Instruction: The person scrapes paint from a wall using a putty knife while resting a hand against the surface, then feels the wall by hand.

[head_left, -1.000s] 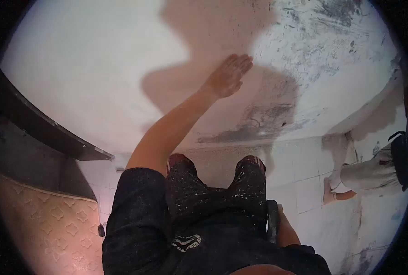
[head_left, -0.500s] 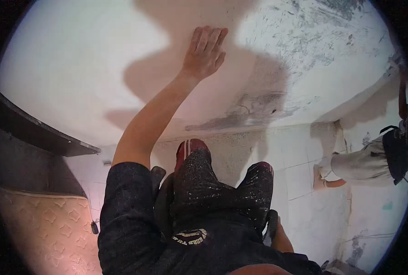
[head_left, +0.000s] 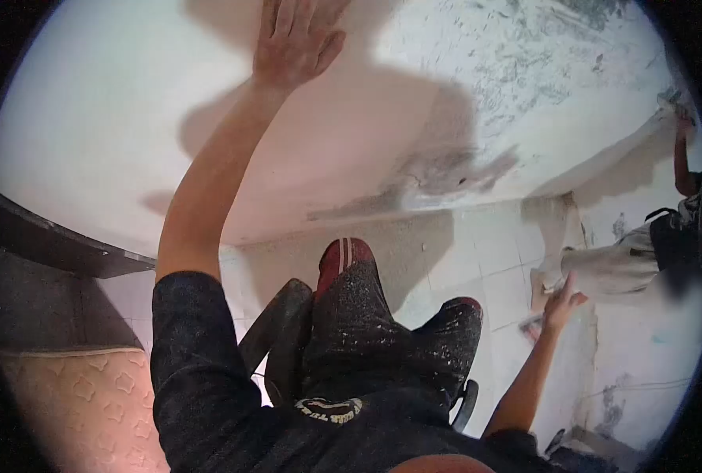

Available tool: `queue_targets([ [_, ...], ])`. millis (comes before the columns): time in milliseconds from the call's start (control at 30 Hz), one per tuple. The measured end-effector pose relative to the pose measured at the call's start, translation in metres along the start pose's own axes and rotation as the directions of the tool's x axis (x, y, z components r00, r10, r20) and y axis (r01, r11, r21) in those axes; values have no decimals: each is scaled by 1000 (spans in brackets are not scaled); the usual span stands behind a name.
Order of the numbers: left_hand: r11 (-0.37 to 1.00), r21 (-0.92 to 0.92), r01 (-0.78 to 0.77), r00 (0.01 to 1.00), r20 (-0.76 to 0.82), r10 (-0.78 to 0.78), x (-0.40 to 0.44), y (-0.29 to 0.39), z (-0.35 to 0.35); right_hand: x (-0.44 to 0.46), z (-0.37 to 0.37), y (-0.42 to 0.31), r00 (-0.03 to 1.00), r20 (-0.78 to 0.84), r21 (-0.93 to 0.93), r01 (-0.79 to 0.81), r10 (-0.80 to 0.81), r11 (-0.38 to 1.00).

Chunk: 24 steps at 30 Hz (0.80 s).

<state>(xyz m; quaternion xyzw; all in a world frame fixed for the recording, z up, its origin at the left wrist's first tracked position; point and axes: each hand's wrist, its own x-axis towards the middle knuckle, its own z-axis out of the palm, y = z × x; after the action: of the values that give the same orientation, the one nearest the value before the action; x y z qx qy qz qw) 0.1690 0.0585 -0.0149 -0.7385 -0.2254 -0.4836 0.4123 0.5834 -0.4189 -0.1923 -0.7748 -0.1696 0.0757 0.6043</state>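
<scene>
My left hand (head_left: 292, 51) lies with fingers stretched out against the pale wall (head_left: 311, 150), its fingertips running up to the top edge of the view. Nothing shows under its palm. My right hand (head_left: 560, 306) is held out low at the right, above the tiled floor, with one finger pointing out and the others curled. A small greyish, reddish-edged piece (head_left: 532, 326) shows beside its fingers; it seems to be held, but its kind is unclear. Dark rough patches (head_left: 453, 173) mark the lower wall, partly in my shadow.
My dust-spotted knees (head_left: 347, 264) face the wall's foot. A black chair part (head_left: 292, 315) stands beside my leg. At left are a dark ledge (head_left: 59, 236) and a patterned mattress (head_left: 75, 402). A co-worker (head_left: 611, 268) in light trousers stands at right, one arm raised to the wall.
My left hand has slid up and to the left along the wall. My right hand has come out from beside my hip, reaching forward and right. The view has shifted slightly.
</scene>
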Motion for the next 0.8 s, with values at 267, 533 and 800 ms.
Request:
queue_targets([
  [267,994,110,-8,986,165,-10,3,4,-1,-39,211,-241,790,532,519,-20,-304,854],
  [533,985,166,-36,987,159,10,1,2,1,-44,305,-303,578,333,895,54,-745,442],
  [800,989,146,-14,986,165,-10,3,5,1,-31,301,-349,292,198,979,-108,-936,173],
])
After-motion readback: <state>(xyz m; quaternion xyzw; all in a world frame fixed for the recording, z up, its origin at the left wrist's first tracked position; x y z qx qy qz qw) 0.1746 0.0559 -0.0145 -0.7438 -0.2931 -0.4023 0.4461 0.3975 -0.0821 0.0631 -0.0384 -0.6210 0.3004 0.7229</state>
